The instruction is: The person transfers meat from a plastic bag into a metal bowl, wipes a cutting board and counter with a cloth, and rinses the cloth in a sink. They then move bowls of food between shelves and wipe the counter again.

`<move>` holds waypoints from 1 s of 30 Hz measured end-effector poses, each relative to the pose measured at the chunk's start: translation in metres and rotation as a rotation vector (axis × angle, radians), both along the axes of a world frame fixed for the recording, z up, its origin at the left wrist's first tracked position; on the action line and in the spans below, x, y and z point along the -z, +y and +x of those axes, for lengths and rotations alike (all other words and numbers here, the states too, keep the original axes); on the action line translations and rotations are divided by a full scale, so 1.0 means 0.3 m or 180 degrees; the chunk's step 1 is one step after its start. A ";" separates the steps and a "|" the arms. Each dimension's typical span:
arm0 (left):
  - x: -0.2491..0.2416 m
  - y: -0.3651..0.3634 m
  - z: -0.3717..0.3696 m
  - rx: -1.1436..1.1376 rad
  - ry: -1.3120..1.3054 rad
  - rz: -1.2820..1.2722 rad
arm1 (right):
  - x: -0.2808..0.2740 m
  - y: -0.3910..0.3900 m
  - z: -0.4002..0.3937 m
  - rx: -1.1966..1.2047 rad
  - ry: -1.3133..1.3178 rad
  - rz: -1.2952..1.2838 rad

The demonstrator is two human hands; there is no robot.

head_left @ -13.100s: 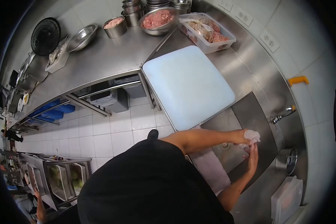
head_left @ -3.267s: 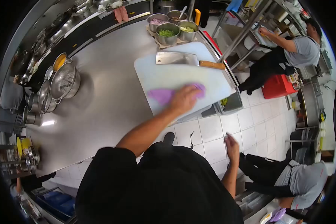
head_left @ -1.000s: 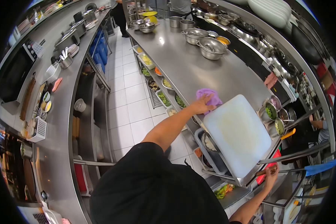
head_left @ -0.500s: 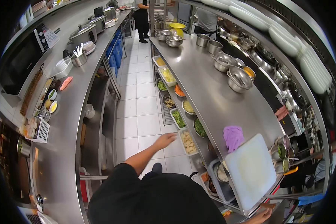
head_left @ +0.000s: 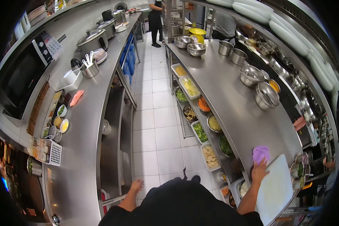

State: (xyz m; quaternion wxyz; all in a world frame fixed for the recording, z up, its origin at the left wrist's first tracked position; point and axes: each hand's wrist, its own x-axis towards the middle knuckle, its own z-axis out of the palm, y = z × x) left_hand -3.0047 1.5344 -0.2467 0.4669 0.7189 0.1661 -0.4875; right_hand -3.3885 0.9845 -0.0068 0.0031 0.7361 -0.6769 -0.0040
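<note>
My right hand (head_left: 259,171) reaches over the near left edge of a white cutting board (head_left: 275,190), fingers spread. Its fingertips are right at a crumpled purple cloth (head_left: 260,153) on the steel counter (head_left: 229,109). To the left, over the tiled floor (head_left: 148,150), my left hand (head_left: 137,185) hangs at hip height with its fingers loosely apart and nothing in them. The near end of the left-hand steel counter is the closest thing to it.
Tubs of cut vegetables, such as a white tub (head_left: 210,156), line the shelf under the right counter. Steel bowls (head_left: 267,96) stand along its far side. A microwave (head_left: 22,75) and a rice cooker (head_left: 92,41) are on the left. Two people (head_left: 154,22) stand farther down.
My right hand has risen from below the board's near edge to the purple cloth. My left hand has drawn back from near the right-hand shelf tubs toward the left counter.
</note>
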 end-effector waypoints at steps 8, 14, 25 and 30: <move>0.009 0.045 -0.016 0.0871 -0.0286 -0.0024 | 0.128 -0.343 0.066 -0.0239 -0.1020 -0.0681; 0.021 -0.075 0.165 0.0319 -0.0383 0.0049 | 0.190 -0.454 0.270 0.0330 -0.0938 -0.1285; -0.171 -0.611 0.853 -0.0587 -0.0752 -0.0364 | -0.337 -0.826 1.018 -0.0503 -0.2516 -0.1029; -0.051 -0.569 0.989 -0.0518 -0.0183 -0.0751 | -0.603 -0.800 1.286 -0.1284 -0.3841 -0.1725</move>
